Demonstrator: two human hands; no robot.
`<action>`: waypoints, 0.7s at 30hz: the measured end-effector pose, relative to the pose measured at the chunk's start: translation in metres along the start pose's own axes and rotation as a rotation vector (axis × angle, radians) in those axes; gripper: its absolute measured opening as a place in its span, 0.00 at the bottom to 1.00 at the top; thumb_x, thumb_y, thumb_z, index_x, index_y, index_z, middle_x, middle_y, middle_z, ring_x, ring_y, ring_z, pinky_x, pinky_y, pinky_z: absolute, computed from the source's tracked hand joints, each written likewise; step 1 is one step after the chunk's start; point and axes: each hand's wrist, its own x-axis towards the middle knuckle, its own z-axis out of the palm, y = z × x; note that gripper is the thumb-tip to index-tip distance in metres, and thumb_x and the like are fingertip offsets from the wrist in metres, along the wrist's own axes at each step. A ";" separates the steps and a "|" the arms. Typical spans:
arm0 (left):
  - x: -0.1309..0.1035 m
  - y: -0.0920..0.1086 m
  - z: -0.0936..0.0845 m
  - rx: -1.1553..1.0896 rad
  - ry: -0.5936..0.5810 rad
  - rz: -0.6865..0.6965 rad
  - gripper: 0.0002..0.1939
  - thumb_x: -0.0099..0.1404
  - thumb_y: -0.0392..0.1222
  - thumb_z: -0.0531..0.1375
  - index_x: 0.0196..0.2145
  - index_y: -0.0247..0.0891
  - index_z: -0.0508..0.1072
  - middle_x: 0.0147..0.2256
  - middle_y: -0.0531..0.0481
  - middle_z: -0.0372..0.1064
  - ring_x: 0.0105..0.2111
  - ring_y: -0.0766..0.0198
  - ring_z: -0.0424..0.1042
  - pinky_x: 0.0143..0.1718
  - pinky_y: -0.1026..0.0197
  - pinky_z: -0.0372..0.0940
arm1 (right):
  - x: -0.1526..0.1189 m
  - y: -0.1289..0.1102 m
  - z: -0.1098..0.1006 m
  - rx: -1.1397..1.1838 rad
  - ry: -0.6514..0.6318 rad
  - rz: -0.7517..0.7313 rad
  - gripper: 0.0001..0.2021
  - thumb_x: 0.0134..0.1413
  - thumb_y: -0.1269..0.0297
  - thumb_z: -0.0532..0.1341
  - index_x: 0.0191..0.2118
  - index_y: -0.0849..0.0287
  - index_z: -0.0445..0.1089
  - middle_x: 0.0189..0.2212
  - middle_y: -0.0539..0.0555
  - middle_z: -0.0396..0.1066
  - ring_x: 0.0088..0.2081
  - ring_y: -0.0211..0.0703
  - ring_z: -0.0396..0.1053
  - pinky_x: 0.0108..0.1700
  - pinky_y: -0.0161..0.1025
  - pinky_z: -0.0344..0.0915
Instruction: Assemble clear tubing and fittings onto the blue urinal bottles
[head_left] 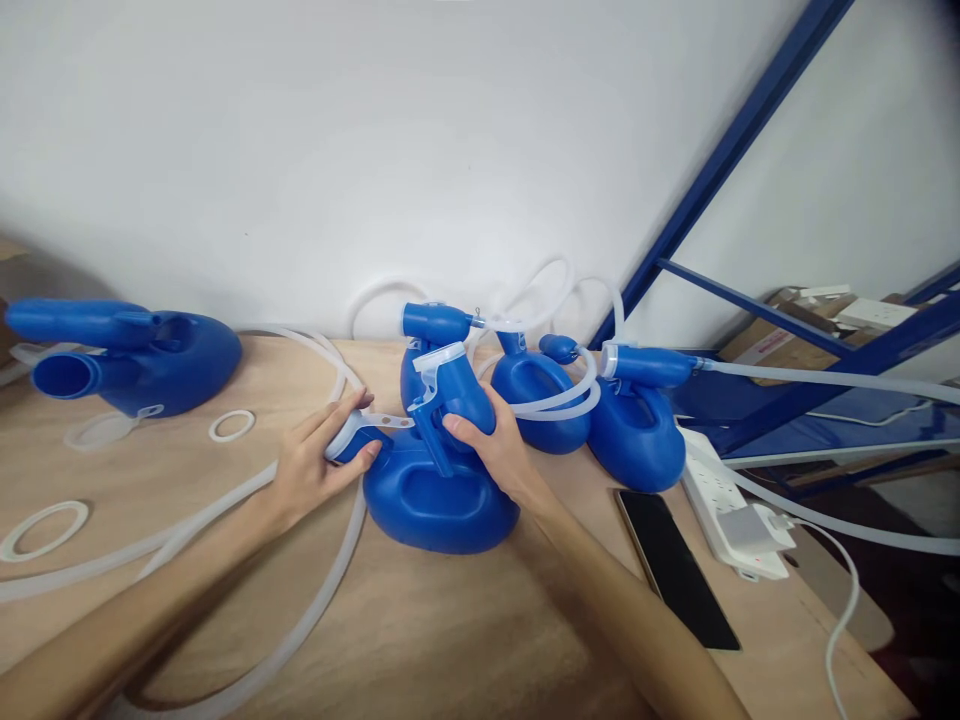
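Against a white wall (375, 150), on a wooden table (420, 640), the left hand's (313, 462) grip is clasped around the white-capped neck of a smooth, rounded blue bottle (444, 515); over it, a white-rimmed, tapered blue attachment (463, 385) sits in the right hand's (501, 445) closed grip.

The central bottle (442, 525) is smooth blue plastic with a soft sheen, and the nozzle (469, 390) above it looks like the same plastic. The cap strap (394, 421) is milky, translucent plastic, as is the smooth near tube (351, 540). The left bottle (199, 360) has a satin plastic surface. The tabletop (390, 640) shows a wood-grain finish, smooth and faintly reflective. At right, the phone (675, 565) has a dark glossy face, the power strip (701, 470) is white plastic, and the frame (727, 160) looks like painted metal. The far wall (375, 150) is smooth and matt.
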 end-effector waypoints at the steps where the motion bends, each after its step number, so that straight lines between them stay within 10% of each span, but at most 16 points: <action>1: -0.001 0.001 0.000 -0.009 0.013 0.011 0.33 0.72 0.47 0.65 0.71 0.48 0.62 0.53 0.42 0.79 0.49 0.51 0.81 0.52 0.54 0.76 | 0.001 0.002 -0.001 0.013 -0.012 0.001 0.24 0.50 0.48 0.73 0.50 0.52 0.73 0.46 0.52 0.79 0.48 0.54 0.78 0.53 0.50 0.74; 21: -0.010 0.003 -0.001 -0.009 0.083 0.103 0.24 0.71 0.49 0.65 0.62 0.42 0.72 0.55 0.39 0.77 0.54 0.48 0.78 0.56 0.49 0.74 | 0.000 0.004 -0.003 0.027 -0.021 0.037 0.26 0.49 0.44 0.72 0.50 0.51 0.75 0.45 0.53 0.80 0.48 0.55 0.77 0.55 0.52 0.73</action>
